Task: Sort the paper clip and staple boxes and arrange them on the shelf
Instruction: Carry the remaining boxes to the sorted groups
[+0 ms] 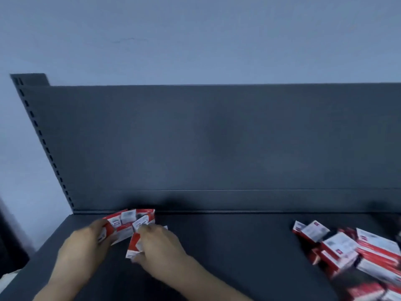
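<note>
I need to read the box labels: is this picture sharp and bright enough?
Head view: no; dim bluish light, motion blur smears the left hand, right hand, small boxes and box pile, so print is unreadable; the wide lens tilts the shelf post.

Two hands were in shot, one left hand point(86, 242) and one right hand point(160, 242). One dark shelf point(227, 246), one back panel point(217, 137) and one slotted upright point(43, 144). The red-and-white packs sat in two groups. The left bunch of boxes point(128, 218) was roughly six, too blurry to nail down. The right pile of boxes point(338, 246) was at least eight, with more cut off at the frame edge.
</note>
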{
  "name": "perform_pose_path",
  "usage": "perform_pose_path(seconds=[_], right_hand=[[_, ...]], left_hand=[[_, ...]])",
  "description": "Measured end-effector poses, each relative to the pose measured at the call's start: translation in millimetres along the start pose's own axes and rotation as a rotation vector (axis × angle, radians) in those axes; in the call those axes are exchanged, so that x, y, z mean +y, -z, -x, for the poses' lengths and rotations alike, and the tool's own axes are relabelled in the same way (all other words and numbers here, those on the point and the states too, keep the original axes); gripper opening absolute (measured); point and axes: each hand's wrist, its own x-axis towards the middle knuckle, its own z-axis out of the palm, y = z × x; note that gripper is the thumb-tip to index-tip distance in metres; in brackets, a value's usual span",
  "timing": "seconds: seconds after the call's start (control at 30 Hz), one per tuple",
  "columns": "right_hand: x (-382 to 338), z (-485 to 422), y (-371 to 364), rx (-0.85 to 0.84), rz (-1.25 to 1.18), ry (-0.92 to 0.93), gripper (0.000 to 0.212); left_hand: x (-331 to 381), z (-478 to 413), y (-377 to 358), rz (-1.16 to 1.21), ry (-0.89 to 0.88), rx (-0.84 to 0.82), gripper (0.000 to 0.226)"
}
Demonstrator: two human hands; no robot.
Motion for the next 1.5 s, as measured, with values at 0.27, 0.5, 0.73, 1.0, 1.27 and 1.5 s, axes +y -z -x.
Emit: perform_pose_path(seconds=[0.27, 0.5, 0.73, 1.0, 1.27, 1.5], right_hand=[[95, 122, 105, 0.263, -0.008, -0.117, 0.042], [227, 283, 182, 0.391, 0.035, -0.315, 0.042], [339, 401, 216, 0.340, 0.083, -0.503, 0.042], [414, 452, 208, 0.306, 0.130, -0.670, 0.041], [435, 452, 183, 0.323, 0.145, -0.642, 0.048], [424, 424, 192, 0.395, 0.101, -0.655, 0.043]], left_hand=[[178, 35, -13, 0.127, -0.333, 0.083, 0.028], [361, 131, -57, 0.261, -0.605, 0.059, 0.027], [489, 215, -124, 0.275, -0.759, -0.075, 0.032], [550, 272, -190, 0.024, -1.023, -0.154, 0.042], [536, 278, -246, 0.084, -1.175, -0.199, 0.045], [497, 273, -233, -0.213, -1.106, -0.090, 0.056]])
